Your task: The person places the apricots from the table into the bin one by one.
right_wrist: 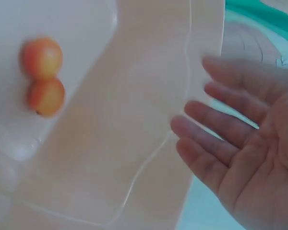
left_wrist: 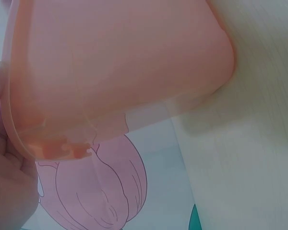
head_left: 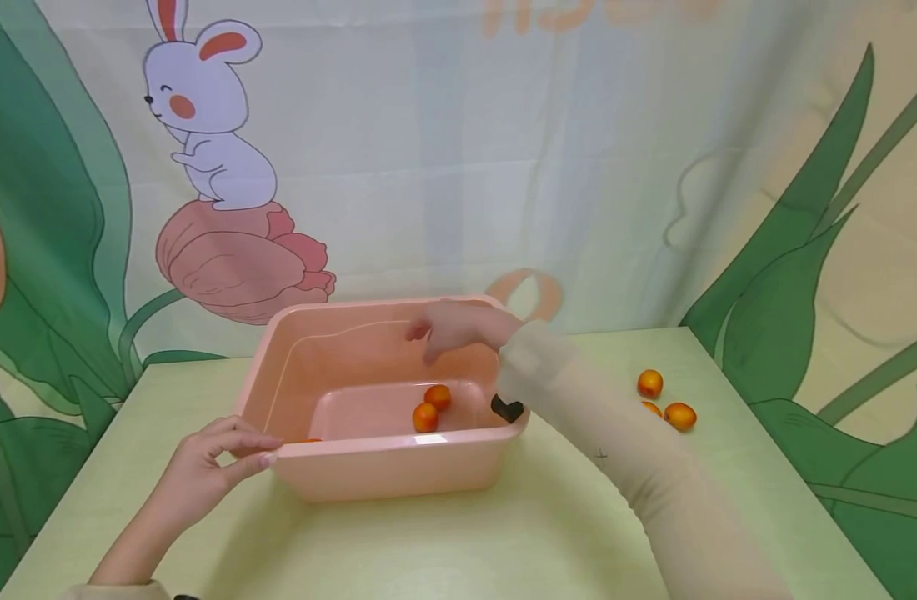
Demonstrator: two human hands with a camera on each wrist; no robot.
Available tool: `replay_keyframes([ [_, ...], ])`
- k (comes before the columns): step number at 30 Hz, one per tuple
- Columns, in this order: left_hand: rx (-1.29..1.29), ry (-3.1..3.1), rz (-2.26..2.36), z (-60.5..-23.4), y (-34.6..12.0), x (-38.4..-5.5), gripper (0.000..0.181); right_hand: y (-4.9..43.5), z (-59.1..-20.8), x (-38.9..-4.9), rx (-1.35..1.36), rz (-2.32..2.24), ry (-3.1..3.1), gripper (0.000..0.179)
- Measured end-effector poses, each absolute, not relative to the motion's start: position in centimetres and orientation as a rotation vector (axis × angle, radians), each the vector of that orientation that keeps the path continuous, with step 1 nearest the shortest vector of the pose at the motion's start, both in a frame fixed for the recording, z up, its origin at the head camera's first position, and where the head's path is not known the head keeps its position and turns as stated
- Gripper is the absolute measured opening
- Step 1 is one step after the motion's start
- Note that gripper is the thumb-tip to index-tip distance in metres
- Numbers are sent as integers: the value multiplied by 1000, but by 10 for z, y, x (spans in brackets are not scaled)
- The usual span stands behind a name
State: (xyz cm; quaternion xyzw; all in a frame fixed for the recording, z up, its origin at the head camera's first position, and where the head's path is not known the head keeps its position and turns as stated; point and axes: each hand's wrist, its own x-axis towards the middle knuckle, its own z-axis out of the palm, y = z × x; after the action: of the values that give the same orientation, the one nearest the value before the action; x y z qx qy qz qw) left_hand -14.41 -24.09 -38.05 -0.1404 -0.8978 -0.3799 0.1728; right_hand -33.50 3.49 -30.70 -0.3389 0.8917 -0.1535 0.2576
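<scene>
A pink plastic basin (head_left: 391, 468) stands on the table. My left hand (head_left: 207, 462) pinches its rim at the near left corner, thumb and fingers on either side; the left wrist view shows this hand (left_wrist: 9, 187) at the edge of the basin wall (left_wrist: 120, 57). Above the basin's far right part is my right hand (head_left: 462, 327), holding nothing. In the right wrist view its fingers (right_wrist: 221, 129) are spread and relaxed. Two small round orange fruits (head_left: 426, 417) touch each other on the basin floor. A sliver of another orange fruit (head_left: 312, 440) shows behind the near rim.
Several more small orange fruits (head_left: 680, 416) lie on the table (head_left: 578, 533) right of the basin, one partly hidden by the right sleeve (head_left: 616, 433). A printed curtain (head_left: 398, 167) with a rabbit and plants hangs behind the table.
</scene>
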Motion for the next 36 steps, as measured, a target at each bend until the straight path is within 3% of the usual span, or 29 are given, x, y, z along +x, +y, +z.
replay_keyframes([
  [7, -386, -2558, -1064, -380, -242, -146, 15, 51, -283, -332, -996, -447, 2463, 42],
  [15, -382, -2567, -1060, -380, -242, -146, 15, 92, -268, -332, -887, -415, 2558, 43],
  [24, -397, -2546, -1064, -379, -240, -144, 16, 139, -285, -339, -989, -787, 2497, 37],
  [36, -391, -2549, -1072, -381, -241, -144, 16, 189, -307, -341, -737, -868, 2562, 41],
])
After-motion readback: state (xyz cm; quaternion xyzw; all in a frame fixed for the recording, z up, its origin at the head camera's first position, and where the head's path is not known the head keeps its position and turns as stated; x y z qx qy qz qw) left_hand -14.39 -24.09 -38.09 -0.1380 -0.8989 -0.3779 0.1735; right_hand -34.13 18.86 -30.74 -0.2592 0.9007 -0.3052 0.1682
